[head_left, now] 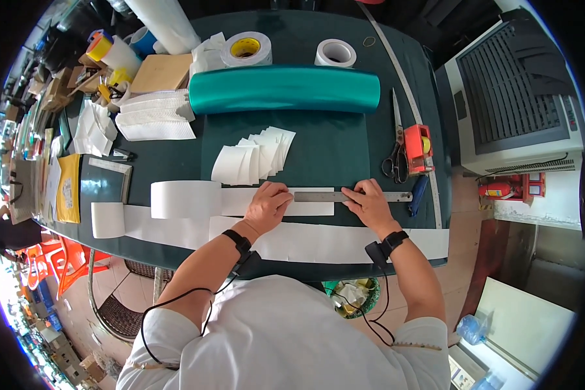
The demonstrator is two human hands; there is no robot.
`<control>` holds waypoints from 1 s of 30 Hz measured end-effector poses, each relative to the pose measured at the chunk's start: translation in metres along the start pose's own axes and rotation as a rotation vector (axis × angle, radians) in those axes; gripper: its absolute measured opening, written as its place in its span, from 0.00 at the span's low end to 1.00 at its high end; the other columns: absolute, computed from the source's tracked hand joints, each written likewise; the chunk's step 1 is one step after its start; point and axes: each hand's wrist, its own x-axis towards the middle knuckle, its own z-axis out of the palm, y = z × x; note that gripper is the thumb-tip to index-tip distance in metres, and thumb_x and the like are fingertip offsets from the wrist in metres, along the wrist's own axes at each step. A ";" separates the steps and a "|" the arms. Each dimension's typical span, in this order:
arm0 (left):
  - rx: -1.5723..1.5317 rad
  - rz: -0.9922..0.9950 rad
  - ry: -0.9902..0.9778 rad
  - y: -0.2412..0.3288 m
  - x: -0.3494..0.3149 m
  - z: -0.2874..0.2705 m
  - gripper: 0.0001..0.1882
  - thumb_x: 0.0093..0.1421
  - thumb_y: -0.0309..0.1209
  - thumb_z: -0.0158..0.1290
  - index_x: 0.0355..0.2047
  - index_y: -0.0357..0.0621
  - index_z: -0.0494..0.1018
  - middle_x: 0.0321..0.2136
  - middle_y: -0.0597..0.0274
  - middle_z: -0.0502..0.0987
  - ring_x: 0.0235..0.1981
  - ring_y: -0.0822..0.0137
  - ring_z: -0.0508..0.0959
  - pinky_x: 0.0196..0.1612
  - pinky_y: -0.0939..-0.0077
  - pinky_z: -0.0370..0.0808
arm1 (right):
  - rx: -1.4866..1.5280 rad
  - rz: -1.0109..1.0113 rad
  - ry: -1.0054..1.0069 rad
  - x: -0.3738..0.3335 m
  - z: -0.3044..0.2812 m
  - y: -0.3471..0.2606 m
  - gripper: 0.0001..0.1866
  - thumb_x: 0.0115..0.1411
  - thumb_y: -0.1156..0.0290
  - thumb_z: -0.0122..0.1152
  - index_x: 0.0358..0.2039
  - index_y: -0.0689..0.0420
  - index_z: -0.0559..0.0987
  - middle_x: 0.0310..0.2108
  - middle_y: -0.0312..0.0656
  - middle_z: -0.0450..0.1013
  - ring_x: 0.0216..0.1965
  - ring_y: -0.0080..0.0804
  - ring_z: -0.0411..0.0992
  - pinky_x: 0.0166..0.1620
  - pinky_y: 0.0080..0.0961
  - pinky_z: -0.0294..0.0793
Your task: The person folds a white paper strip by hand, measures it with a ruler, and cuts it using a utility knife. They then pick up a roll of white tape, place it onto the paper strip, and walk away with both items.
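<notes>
A steel ruler [318, 196] lies lengthwise over a white strip [240, 201] that runs out from a white roll [181, 199]. My left hand [266, 208] has its fingers closed at the ruler's left end, above the strip. Farther right, my right hand [370, 207] grips the ruler between thumb and fingers, with the ruler's right end sticking out past it. Nearer to me, a second, longer white strip [292, 243] stretches along the table's front edge from a smaller roll [108, 220]. Cut white pieces [253, 156] lie fanned beyond my left hand.
A shiny green roll [285, 90] lies across the far side, with tape rolls [246, 49] behind it. Scissors [396, 143], a red tape dispenser [418, 149] and a blue cutter [419, 195] are at the right. An L-shaped metal square [117, 170] lies at the left.
</notes>
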 end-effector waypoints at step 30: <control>0.010 0.058 -0.067 0.000 0.004 -0.004 0.09 0.56 0.20 0.59 0.38 0.39 0.77 0.38 0.56 0.77 0.39 0.53 0.75 0.43 0.64 0.75 | -0.127 -0.035 0.001 -0.004 -0.007 -0.004 0.21 0.51 0.64 0.72 0.48 0.45 0.83 0.35 0.35 0.68 0.43 0.36 0.66 0.54 0.42 0.61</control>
